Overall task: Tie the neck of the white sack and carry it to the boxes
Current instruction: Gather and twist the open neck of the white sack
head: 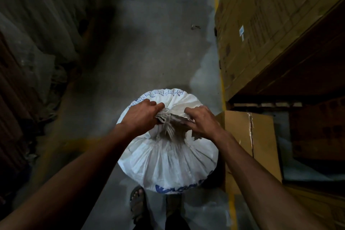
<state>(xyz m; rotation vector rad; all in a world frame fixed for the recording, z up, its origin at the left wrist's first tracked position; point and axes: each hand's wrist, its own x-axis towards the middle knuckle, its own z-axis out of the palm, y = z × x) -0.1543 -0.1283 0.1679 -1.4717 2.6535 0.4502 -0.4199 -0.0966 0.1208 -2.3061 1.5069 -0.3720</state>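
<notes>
A full white sack with blue print stands upright on the concrete floor right in front of my feet. Its gathered neck is bunched at the top, with pleats fanning down the sides. My left hand grips the neck from the left. My right hand grips the loose cloth of the neck from the right. Whether a cord is around the neck cannot be made out. Tall stacks of brown cardboard boxes rise along the right side.
A taped cardboard box stands just right of the sack, beside a yellow floor line. Dark plastic-covered bundles line the left. A narrow concrete aisle runs ahead. My sandalled foot is below the sack.
</notes>
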